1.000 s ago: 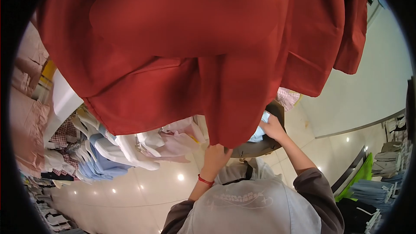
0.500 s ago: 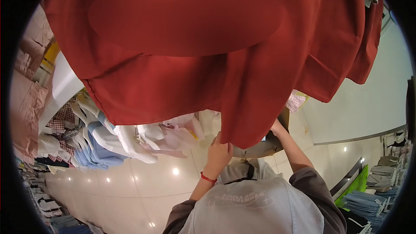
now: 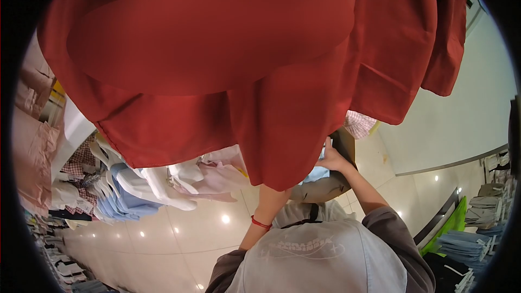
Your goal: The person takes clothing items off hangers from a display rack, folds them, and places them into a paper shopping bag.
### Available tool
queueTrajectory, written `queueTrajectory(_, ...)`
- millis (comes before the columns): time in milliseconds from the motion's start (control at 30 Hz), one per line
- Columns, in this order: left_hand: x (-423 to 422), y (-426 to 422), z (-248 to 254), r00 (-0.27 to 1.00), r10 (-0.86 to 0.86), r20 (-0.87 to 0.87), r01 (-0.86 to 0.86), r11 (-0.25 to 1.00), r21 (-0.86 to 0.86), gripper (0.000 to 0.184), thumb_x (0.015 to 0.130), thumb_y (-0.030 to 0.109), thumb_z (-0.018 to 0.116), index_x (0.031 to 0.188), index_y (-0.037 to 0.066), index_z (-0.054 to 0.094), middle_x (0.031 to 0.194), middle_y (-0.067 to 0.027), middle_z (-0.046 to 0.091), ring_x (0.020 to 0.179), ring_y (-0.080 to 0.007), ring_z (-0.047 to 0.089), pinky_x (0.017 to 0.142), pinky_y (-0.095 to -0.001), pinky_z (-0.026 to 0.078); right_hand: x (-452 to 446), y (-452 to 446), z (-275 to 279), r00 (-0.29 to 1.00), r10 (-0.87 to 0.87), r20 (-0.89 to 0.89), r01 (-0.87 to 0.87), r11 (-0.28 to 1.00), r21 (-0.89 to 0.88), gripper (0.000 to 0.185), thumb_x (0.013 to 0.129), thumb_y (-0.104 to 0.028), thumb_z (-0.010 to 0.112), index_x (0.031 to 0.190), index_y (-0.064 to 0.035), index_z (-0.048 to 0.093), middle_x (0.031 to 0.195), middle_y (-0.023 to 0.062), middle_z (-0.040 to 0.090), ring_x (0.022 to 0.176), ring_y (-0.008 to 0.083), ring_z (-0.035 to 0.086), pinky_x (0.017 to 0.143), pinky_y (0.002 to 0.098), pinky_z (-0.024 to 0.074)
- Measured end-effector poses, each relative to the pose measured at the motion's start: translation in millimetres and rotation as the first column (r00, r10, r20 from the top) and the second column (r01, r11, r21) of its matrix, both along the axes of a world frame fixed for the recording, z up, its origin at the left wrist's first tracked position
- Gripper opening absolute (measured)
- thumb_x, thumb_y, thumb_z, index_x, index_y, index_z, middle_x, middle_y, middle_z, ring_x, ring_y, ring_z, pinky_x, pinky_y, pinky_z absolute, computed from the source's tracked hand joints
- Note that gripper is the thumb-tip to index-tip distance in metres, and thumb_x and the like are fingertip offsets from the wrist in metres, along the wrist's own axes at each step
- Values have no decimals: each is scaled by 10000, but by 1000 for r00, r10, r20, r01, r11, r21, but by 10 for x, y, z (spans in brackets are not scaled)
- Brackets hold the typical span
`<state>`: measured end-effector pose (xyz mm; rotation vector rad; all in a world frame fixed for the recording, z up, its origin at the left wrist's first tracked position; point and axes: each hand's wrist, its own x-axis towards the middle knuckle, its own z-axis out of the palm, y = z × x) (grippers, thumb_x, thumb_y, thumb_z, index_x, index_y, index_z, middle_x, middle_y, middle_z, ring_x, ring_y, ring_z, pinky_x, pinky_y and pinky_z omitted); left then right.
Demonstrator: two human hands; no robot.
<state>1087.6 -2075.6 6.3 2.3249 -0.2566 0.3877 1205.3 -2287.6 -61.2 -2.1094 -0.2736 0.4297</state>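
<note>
A large red cloth garment [image 3: 293, 114] hangs across the upper view, close to the camera. My left hand [image 3: 274, 198] reaches up under its lower edge; only the wrist and back part show, and the fingers are hidden by the cloth. At the right, my right hand [image 3: 335, 160] reaches into an open brown box [image 3: 344, 144], its thumb and fingers apart. Beside those fingers lies a light blue item [image 3: 317, 174] in the box, partly covered by the red cloth.
White and blue garments on hangers [image 3: 130, 187] hang at the left, with pale pink clothing [image 3: 220, 176] beside them. A pink checked cloth [image 3: 359, 123] shows behind the box. Folded jeans [image 3: 464, 247] are stacked at the right, near a bright green panel [image 3: 450, 228].
The red garment has shifted left and slightly down in view, now covering my left fingers. My right hand has come out from behind it, and the light blue item shows more.
</note>
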Motion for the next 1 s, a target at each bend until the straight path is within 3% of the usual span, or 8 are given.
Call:
queueTrajectory(200,42,0,30,1000,7,1,-7,1000,3,428,737,26,559,1156,68,478,906,-131,527,728,-278,597,610,-384,490,58,158,10,987,-21,161,-28,955,297,296,799,-59,614,1040,-80,444,1046,90,485,1024,221,471,895,300,365)
queueTrajectory(267,46,-5,10,1000,11,-18,-12,999,-38,428,737,28,559,1156,67,478,904,-132,527,726,-276,599,607,-387,491,107,178,39,973,-138,-184,215,832,512,246,847,-31,546,1056,-115,448,1015,60,460,979,168,442,871,281,357)
queueTrajectory(333,44,-5,-12,1000,25,-9,-25,999,-21,424,738,29,558,1153,66,479,905,-133,528,724,-275,601,608,-386,491,222,64,-31,941,-172,-293,294,843,450,268,835,-41,552,1068,-126,451,1032,95,474,1012,213,464,869,327,381)
queueTrajectory(433,39,-5,-70,999,32,25,-32,999,24,419,740,31,557,1150,68,481,907,-133,530,724,-274,603,614,-385,492,273,-69,-146,991,-122,58,130,980,-152,292,807,-91,589,1068,-116,461,1096,159,454,1054,328,466,874,391,397)
queueTrajectory(667,-7,-28,-130,1000,16,-11,-16,999,47,413,745,38,562,1149,74,483,944,-127,535,736,-270,605,634,-384,494,-103,110,211,828,189,529,115,865,-489,555,722,-249,685,1206,-117,450,1344,218,296,1233,414,289,1017,502,255)
queueTrajectory(833,-11,-10,-58,999,32,34,-35,996,77,458,756,77,590,1199,91,475,1035,-132,546,861,-295,594,697,-378,490,-296,278,25,812,518,269,-229,707,-669,654,732,-351,663,1312,-201,401,1419,143,257,1310,396,198,1034,604,125)
queueTrajectory(933,-70,30,88,998,60,-29,-57,994,90,464,757,107,615,1205,92,494,1112,-146,547,962,-315,565,782,-390,468,-261,309,-222,863,504,32,-335,619,-710,649,751,-358,645,1323,-195,389,1417,143,268,1317,392,193,1036,610,113)
queueTrajectory(1000,-128,93,118,991,114,-70,-110,992,58,455,746,99,626,1183,67,500,1140,-160,531,1003,-331,540,817,-399,455,-203,254,-403,855,509,99,-332,683,-650,626,764,-355,630,1313,-173,392,1405,136,293,1309,391,212,1038,599,129)
